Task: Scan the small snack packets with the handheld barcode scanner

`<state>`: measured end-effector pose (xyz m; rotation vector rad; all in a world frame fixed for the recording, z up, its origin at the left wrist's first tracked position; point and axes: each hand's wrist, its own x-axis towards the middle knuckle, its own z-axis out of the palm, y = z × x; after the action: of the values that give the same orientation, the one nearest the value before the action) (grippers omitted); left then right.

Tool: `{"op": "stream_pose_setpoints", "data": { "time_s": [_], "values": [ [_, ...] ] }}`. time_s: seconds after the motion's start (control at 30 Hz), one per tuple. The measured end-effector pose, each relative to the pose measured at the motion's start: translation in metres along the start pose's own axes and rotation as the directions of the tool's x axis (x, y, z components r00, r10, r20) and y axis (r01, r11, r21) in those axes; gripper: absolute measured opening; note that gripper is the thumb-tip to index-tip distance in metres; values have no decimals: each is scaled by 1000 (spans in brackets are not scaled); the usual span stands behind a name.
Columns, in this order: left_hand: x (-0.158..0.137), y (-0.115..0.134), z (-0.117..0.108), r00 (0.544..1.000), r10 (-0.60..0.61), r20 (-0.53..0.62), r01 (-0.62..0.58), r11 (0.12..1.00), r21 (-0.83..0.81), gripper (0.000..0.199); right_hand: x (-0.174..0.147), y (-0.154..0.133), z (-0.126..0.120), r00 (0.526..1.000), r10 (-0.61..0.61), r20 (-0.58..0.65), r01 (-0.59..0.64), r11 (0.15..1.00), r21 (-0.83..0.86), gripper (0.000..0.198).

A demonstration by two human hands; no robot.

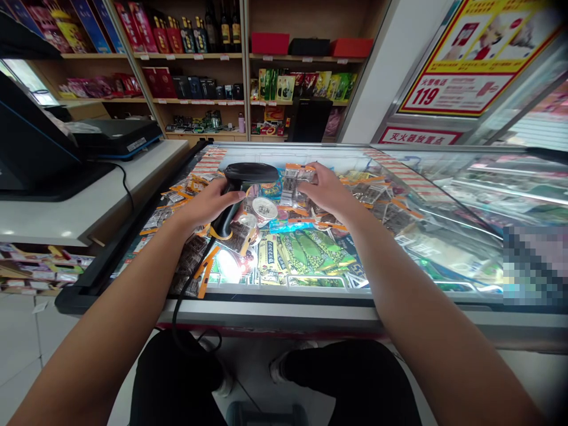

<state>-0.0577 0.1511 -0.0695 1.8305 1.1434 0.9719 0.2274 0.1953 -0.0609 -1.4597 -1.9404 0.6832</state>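
My left hand (pixel 215 204) is wrapped round the handle of a black barcode scanner (pixel 251 173), whose cord runs down over the front edge of the glass-topped freezer. A small clear packet with orange ends (pixel 296 184) is pinched in my right hand (pixel 326 192), just right of the scanner head. More packets with orange edges (pixel 193 269) lie on the glass at left, and another group of orange-edged packets (pixel 377 198) lies at right. Through the glass show tubs with pale lids (pixel 265 209) and green ice-pop wrappers (pixel 306 248).
The freezer (pixel 284 310) spans the front, with my legs below it. At left, a counter (pixel 146 171) carries a scale (pixel 118 136) and a dark monitor (pixel 31 136). Shelves (pixel 190 56) of bottles and boxes stand behind. Posters (pixel 474 65) hang at right.
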Motion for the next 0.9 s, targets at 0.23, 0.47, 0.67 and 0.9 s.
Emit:
{"op": "stream_pose_setpoints", "data": {
  "time_s": [0.23,0.47,0.67,0.9],
  "values": [
    [1,2,-4,998,20,52,-11,983,-183,25,-15,0,-10,959,-49,281,191,840,-507,28],
    [2,1,-4,998,24,56,-15,988,-156,24,-27,-18,42,907,-359,222,422,765,-486,38],
    [1,7,-5,997,31,75,-26,997,-74,26,-43,-37,92,896,-259,360,374,877,-302,63],
    [0,10,-2,998,33,53,-28,995,-98,23,-35,-36,76,931,-135,339,77,981,180,39]
  ]
}}
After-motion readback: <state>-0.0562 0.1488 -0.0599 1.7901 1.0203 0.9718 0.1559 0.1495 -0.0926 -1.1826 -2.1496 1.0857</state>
